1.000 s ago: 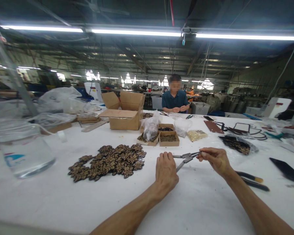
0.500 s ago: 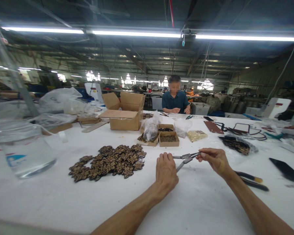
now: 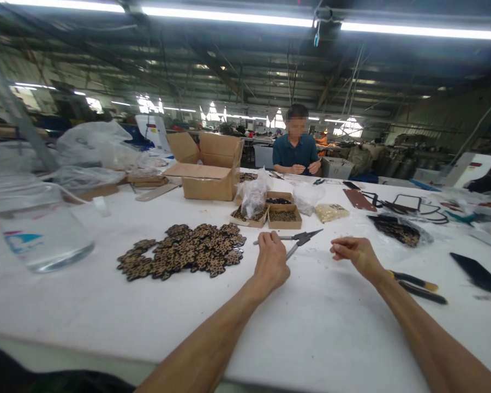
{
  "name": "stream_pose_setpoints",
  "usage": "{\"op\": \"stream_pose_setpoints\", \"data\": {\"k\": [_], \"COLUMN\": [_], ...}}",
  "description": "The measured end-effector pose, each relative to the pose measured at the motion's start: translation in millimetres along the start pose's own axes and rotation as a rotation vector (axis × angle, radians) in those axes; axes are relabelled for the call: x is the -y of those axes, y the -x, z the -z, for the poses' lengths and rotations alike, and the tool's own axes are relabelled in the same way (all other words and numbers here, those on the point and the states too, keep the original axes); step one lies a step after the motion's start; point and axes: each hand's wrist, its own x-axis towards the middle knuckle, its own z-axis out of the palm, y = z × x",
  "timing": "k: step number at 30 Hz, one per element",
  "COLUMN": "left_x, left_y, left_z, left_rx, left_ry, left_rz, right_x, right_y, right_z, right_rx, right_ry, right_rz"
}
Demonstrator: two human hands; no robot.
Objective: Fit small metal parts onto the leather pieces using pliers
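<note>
Left hand [image 3: 273,261] wraps handles of grey pliers [image 3: 303,238]; tips point toward right hand [image 3: 358,255], not touching. Right fingertips pinched, contents unclear. Pliers look stiff, probably light, smooth; best held by handles.

Grey metal long-nosed pliers [image 3: 301,237], slender light-grey handles: one pair, hand-held, at four o'clock from the view's centre. Handles spread, one toward nine o'clock, other toward seven; tapered nose toward two.
</note>
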Motion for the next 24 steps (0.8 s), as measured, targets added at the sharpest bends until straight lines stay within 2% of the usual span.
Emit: {"op": "stream_pose_setpoints", "data": {"k": [4,6,8,10,12,14,17,20,24], "left_x": [6.6,7.3,7.0,6.3,5.5,4.7,3.6,2.7,1.8], "left_y": [-4.2,-5.0,-5.3,-5.5,-5.9,-6.4,-7.0,-7.2,-7.2], "left_z": [0.5,-0.4,-1.6,-2.7,-3.8,-4.8,-6.8,-9.2,-11.9], "left_rx": [-0.018,-0.008,0.005,0.013,0.019,0.023,0.027,0.023,0.023], "left_ry": [-0.009,0.0,0.02,0.043,0.059,0.064,0.073,0.085,0.091], "left_rz": [0.088,0.106,0.109,0.11,0.115,0.125,0.132,0.139,0.15], "right_x": [-11.7,-11.1,-7.9,-6.3,-9.4,-17.4,-31.4,-38.8,-38.0], "right_y": [-6.3,-10.9,-15.7,-19.8,-22.4,-24.0,-26.2,-30.2,-35.8], "right_z": [-5.6,-0.6,15.2,40.1,67.4,89.1,102.7,98.5,88.3], "right_rx": [0.122,0.121,0.036,-0.068,-0.166,-0.152,-0.07,-0.001,-0.001], "right_ry": [0.322,0.434,0.587,0.814,1.056,1.194,1.255,1.234,1.21], "right_rz": [0.015,0.075,0.128,0.17,0.129,0.03,-0.034,-0.015,0.048]}}
